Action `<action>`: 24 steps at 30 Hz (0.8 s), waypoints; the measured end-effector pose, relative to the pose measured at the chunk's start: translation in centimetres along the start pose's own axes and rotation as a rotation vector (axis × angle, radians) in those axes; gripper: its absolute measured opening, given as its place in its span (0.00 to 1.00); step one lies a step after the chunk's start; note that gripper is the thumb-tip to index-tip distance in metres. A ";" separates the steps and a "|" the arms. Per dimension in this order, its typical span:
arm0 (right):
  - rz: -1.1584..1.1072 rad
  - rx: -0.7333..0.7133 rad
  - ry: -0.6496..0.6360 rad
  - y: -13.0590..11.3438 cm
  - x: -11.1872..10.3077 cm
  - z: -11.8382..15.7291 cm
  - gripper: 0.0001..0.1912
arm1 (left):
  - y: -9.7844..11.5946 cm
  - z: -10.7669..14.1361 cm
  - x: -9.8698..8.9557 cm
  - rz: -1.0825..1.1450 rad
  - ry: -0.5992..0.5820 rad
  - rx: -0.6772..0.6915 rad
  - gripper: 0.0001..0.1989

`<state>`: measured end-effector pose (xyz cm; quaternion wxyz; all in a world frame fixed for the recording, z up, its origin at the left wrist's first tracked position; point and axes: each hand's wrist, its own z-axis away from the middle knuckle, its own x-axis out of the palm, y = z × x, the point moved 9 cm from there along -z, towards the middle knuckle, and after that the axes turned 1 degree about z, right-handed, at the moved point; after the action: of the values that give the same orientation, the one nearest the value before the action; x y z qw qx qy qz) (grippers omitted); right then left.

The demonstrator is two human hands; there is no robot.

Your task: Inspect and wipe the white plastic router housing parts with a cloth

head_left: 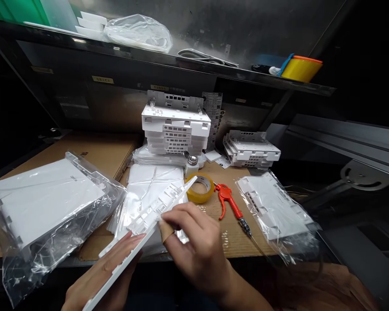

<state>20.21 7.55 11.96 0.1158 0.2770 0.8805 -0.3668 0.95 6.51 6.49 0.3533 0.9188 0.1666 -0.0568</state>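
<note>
A white plastic housing panel (155, 211) is tilted up diagonally before me, its inner side with ribs and clips facing away to the left. My left hand (105, 274) is closed around its lower part, fingers on the inner face. At the panel's upper edge, my right hand (199, 244) is closed in a pinch, a tan covering (166, 231) on its thumb. Whatever lies between those fingertips is hidden. Behind the panel lies a pile of clear plastic bags (142, 179). A roll of yellow tape (210, 194) sits just beyond my right hand.
Stacked white housings (176, 125) stand at the back, with a smaller stack (253, 149) to their right. Bagged white housings lie left (48, 194) and right (275, 207). A red air blow gun (228, 201) rests on the cardboard (223, 248). A metal shelf (142, 56) crosses above.
</note>
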 end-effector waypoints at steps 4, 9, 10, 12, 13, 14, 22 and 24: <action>0.040 0.056 0.109 2.2 -1.8 -0.7 0.04 | -0.4 1.0 -0.2 -0.057 -0.020 -0.002 0.21; 0.115 0.103 0.154 3.0 -2.8 -1.0 0.05 | -0.6 1.5 -0.5 -0.086 -0.083 0.138 0.20; 0.090 0.072 0.110 2.2 -2.1 -0.8 0.05 | -0.3 1.4 -0.3 -0.088 -0.111 0.189 0.22; 0.032 0.010 0.025 0.8 -0.9 -0.3 0.06 | -0.1 1.2 -0.1 -0.086 -0.138 0.227 0.24; 0.017 -0.009 0.003 0.7 -0.6 -0.2 0.06 | -0.3 1.1 -0.1 -0.082 -0.130 0.196 0.24; 0.023 -0.005 0.005 1.2 -0.8 -0.3 0.06 | -0.5 0.9 -0.3 -0.076 -0.100 0.153 0.22; -0.072 0.414 0.264 9.4 -6.7 -1.2 0.08 | -1.9 -0.3 -1.0 -0.034 -0.131 -0.052 0.13; -0.359 0.501 0.054 8.3 -4.0 -0.3 0.11 | -1.9 -0.9 -0.3 0.019 -0.248 -0.013 0.14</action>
<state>28.25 10.93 8.97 -0.0462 0.1465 0.8002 -0.5797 -0.06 8.37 6.03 0.3777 0.9039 0.1135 -0.1655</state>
